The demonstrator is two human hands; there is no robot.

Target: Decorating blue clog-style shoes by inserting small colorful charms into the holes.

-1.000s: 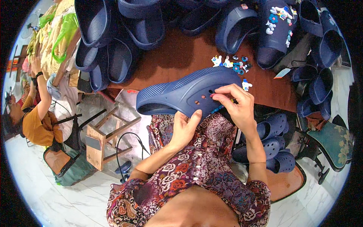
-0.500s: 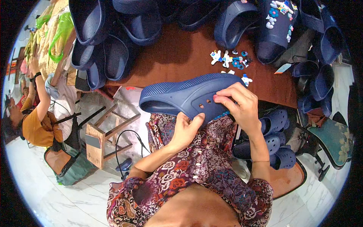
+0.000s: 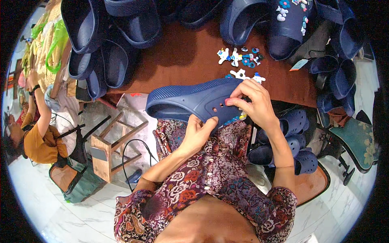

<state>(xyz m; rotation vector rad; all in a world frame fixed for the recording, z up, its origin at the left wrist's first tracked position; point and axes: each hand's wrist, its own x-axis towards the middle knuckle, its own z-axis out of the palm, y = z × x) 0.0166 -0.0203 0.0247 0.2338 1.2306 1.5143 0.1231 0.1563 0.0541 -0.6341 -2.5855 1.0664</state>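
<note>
A navy clog [image 3: 194, 99] is held tilted on its side above my lap, its sole toward the table. My left hand [image 3: 197, 133] grips its lower edge, thumb on the upper near the holes. My right hand [image 3: 253, 99] is closed in a pinch against the upper, beside two open holes. What it pinches is hidden by the fingers. Blue and yellow charms [image 3: 237, 118] peek out along the clog's lower side. Just beyond the clog, white and blue charms [image 3: 235, 56] lie loose on the brown cloth [image 3: 182, 56].
Several navy clogs [image 3: 131, 28] line the table's far side; one clog [image 3: 285, 30] carries charms. More clogs [image 3: 298, 139] are stacked below the table at right, near a green-backed chair [image 3: 356, 141]. A wooden stool [image 3: 101, 158] stands at left, with another person [image 3: 42, 137] beyond it.
The whole view has shifted a little. The clog has turned slightly, showing more charms at its lower side. Both hands keep their hold, the right still pinching by the holes.
</note>
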